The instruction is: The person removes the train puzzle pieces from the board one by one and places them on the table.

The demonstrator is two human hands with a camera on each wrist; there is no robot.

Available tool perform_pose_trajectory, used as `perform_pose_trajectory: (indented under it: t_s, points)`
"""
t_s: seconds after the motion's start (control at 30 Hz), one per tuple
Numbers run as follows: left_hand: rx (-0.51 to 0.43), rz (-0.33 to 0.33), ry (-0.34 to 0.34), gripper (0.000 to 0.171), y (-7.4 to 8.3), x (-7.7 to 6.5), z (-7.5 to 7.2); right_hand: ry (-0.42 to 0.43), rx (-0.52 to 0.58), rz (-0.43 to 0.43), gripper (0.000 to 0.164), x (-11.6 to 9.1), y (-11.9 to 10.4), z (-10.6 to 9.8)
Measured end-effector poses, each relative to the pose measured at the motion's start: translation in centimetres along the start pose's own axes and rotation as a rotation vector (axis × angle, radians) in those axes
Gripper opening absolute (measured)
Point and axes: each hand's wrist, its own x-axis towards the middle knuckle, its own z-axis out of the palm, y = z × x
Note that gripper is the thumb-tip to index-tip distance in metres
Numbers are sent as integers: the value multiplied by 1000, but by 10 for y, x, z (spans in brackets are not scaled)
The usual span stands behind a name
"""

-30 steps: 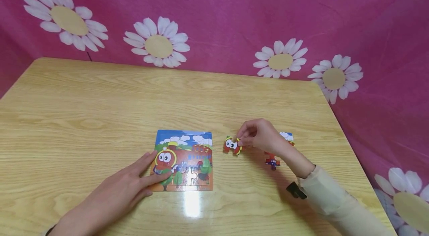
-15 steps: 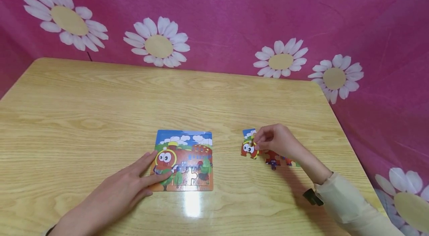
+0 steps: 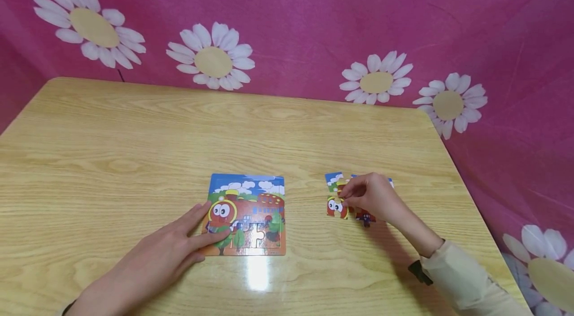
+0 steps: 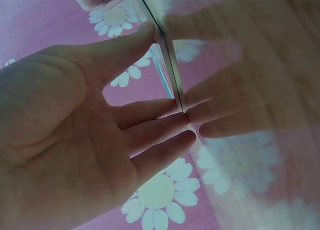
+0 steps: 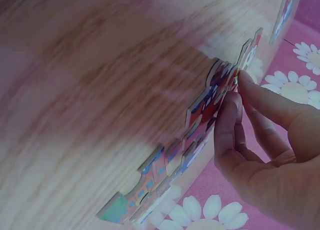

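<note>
A train picture puzzle board lies flat on the table. My left hand rests at its left side, thumb over the lower left of the picture; in the left wrist view, straight fingers touch the board's edge. To the right of the board, my right hand pinches a jigsaw piece with two cartoon eyes between thumb and fingertips. This piece is beside other jigsaw pieces, including a blue sky piece just above it. The right hand hides part of that group; several pieces show edge-on in the right wrist view.
The wooden table extends around the board and pieces. Behind it hangs a pink cloth with white daisies. A small dark object shows at the right sleeve.
My right hand has carried the eyes piece rightward to the group of pieces, then slightly down, under the blue sky piece. My left hand and the board have stayed in place.
</note>
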Motion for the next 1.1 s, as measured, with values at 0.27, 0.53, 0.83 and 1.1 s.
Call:
perform_pose_trajectory:
  t_s: [0.27, 0.53, 0.83, 1.1]
  points:
    - [24, 33, 26, 42, 2, 2, 0, 16, 33, -15, 10, -3, -2, 2]
    - [60, 51, 51, 37, 3, 4, 2, -50, 170, 8, 8, -1, -23, 14]
    - [126, 245, 78, 44, 17, 15, 3, -154, 253, -13, 8, 6, -63, 43]
    - [87, 287, -65, 50, 38, 26, 18, -213, 268, -63, 9, 8, -85, 70]
